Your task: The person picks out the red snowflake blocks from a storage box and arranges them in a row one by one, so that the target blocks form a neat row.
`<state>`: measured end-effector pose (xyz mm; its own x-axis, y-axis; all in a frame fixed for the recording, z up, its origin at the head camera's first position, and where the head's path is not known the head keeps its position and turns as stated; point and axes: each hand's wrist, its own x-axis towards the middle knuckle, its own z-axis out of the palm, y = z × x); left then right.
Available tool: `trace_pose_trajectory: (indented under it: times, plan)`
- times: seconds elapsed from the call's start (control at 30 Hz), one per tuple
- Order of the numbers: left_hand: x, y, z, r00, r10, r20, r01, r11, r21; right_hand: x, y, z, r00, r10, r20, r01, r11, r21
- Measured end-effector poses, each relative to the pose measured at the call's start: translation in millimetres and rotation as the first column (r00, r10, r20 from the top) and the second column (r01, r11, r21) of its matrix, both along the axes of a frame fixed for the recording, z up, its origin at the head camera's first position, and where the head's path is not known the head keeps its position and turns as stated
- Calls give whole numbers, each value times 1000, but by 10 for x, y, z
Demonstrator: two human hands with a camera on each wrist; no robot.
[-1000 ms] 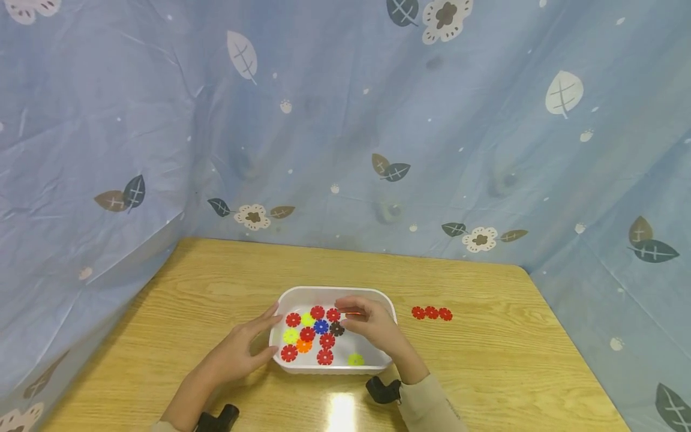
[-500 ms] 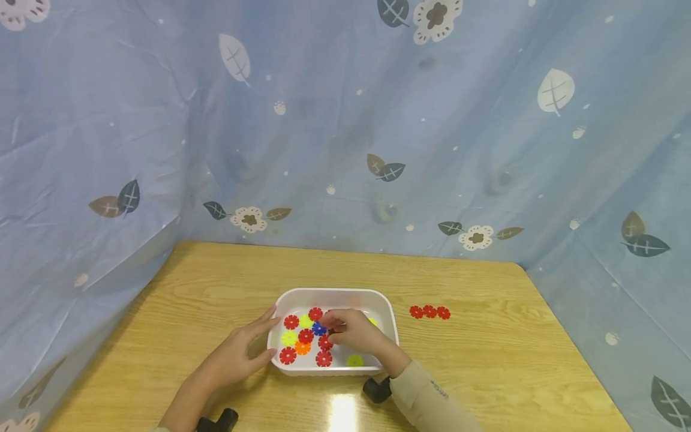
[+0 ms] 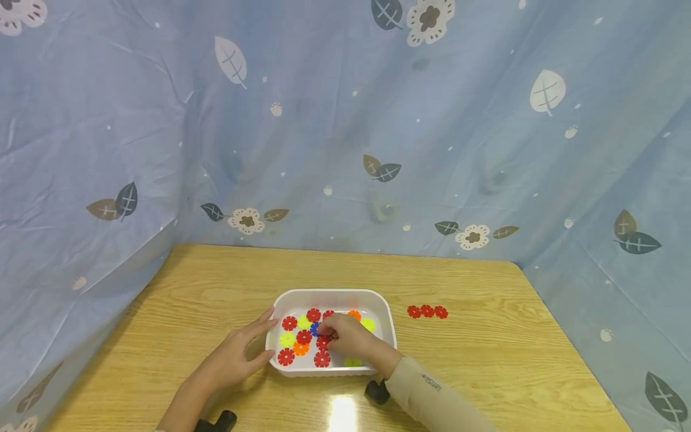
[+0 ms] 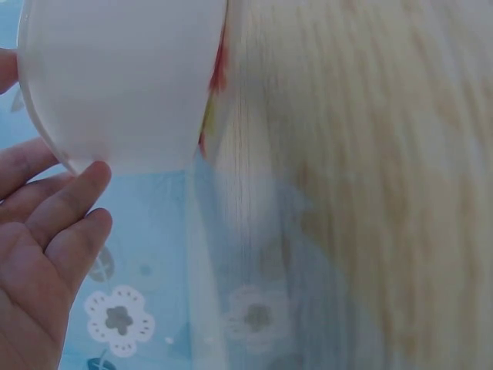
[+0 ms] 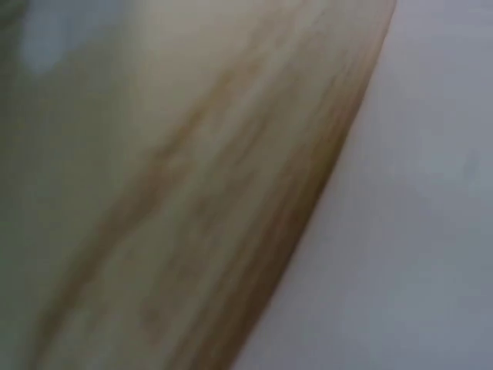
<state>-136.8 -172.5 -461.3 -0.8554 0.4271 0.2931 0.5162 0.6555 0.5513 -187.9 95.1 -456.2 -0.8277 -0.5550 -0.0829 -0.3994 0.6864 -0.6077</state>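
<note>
A white plastic tray (image 3: 383, 327) on the table holds several small notched plastic discs, mostly red, with yellow, orange and a blue disc (image 3: 315, 329). My left hand (image 3: 237, 354) rests at the tray's left end, fingers and thumb spread and touching the rim. In the left wrist view, the extended fingers of the left hand (image 4: 46, 231) lie against the tray (image 4: 123, 85). Inside the tray, my right hand (image 3: 349, 337) has its fingers curled beside the blue disc, pinching a dark disc that it mostly hides. The right wrist view is blurred and shows no hand.
Three red discs (image 3: 427, 311) lie joined in a row on the wooden table (image 3: 475, 348), right of the tray. A blue patterned cloth (image 3: 302, 120) hangs behind the table and at both sides.
My right hand has moved left and down within the tray, onto the dark disc, uncovering an orange and a yellow disc at the tray's right. The left hand stays at the rim.
</note>
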Motion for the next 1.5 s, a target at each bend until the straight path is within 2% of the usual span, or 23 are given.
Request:
trace_pose_trajectory:
  times: [0.3, 0.77, 0.9, 1.03, 1.23, 1.5]
  plan:
    - [10, 9, 19, 1000, -2, 8, 2, 1000, 6, 0, -31, -36, 994, 53, -94, -41, 991, 125]
    - [7, 15, 27, 1000, -2, 10, 2, 1000, -1, 16, -31, -15, 986, 85, -145, -64, 988, 142]
    - [5, 15, 26, 1000, -3, 11, 3, 1000, 0, 15, -24, -8, 990, 65, -126, -49, 990, 129]
    - [5, 19, 27, 1000, -5, 4, 5, 1000, 4, 15, -11, 6, 997, 24, -75, -19, 997, 70]
    - [-2, 17, 19, 1000, -11, 11, 11, 1000, 10, 16, 35, 23, 1000, -23, -17, 22, 995, -97]
    - [-17, 3, -7, 1000, -17, -8, 17, 1000, 13, 20, 90, 62, 999, -27, 28, 35, 949, -315]
